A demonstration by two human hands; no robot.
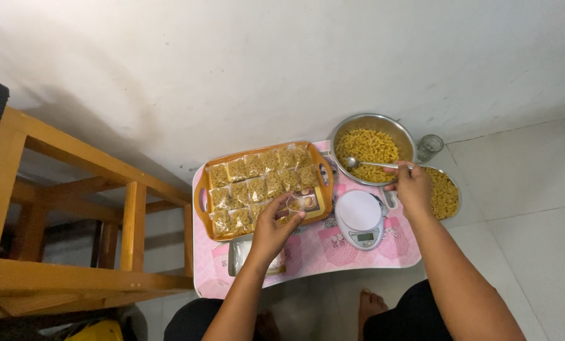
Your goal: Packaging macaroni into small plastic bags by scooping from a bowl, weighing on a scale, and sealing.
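Note:
My left hand (275, 228) holds a small clear bag (293, 205) over the near right corner of an orange tray (201, 199). The tray carries several small bags of yellow macaroni (251, 183) laid in rows. My right hand (413, 187) grips the handle of a metal spoon (370, 164), whose bowl rests in a steel bowl of macaroni (372, 147). A white round kitchen scale (360, 219) sits between my hands on the low pink table (333, 252).
A second steel dish of macaroni (445, 192) lies right of my right hand. A small glass (429, 147) stands by the wall. A wooden frame (74, 208) stands to the left. A steel container (238, 252) lies under my left wrist. My foot (369, 306) rests on the tiled floor.

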